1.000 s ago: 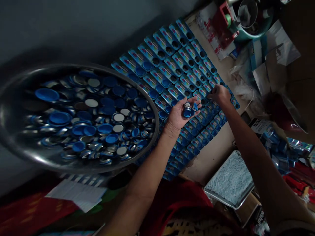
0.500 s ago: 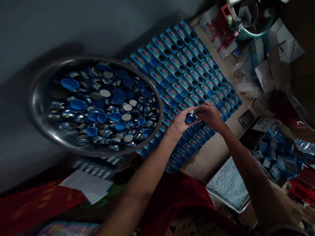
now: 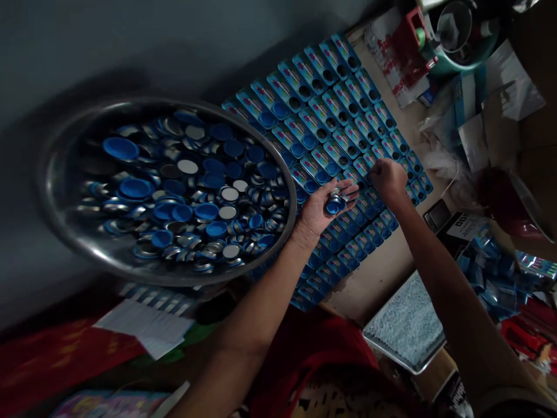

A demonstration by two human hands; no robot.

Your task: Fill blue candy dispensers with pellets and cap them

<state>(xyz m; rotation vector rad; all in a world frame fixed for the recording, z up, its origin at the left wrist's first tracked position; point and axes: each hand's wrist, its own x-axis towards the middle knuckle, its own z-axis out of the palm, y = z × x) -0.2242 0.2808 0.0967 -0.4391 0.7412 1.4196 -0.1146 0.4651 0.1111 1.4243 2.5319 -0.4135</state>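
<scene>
My left hand (image 3: 319,209) is palm up, with its fingers stretched out. It carries several small round blue-and-silver discs (image 3: 335,204) in the palm. Farther right, my right hand (image 3: 389,179) is closed above the rows of blue boxes (image 3: 335,158); what its fingers hold, if anything, is hidden. Some boxes show a dark round hole at one end, others a blue disc there. Left of my hands stands a large metal bowl (image 3: 108,255) with many loose discs (image 3: 206,210) in it, some showing white or silver faces.
A metal tray (image 3: 409,368) of pale blue granules lies near my right forearm. Behind it are a phone-like dark object (image 3: 436,215) and a pile of blue packets (image 3: 491,278). At the far right stand a teal tub (image 3: 467,65) and a red holder (image 3: 411,40). Papers (image 3: 148,325) lie below the bowl.
My right hand has left my left palm and moved right and up over the boxes. My left fingers have spread flatter, uncovering the discs. The view has shifted slightly.
</scene>
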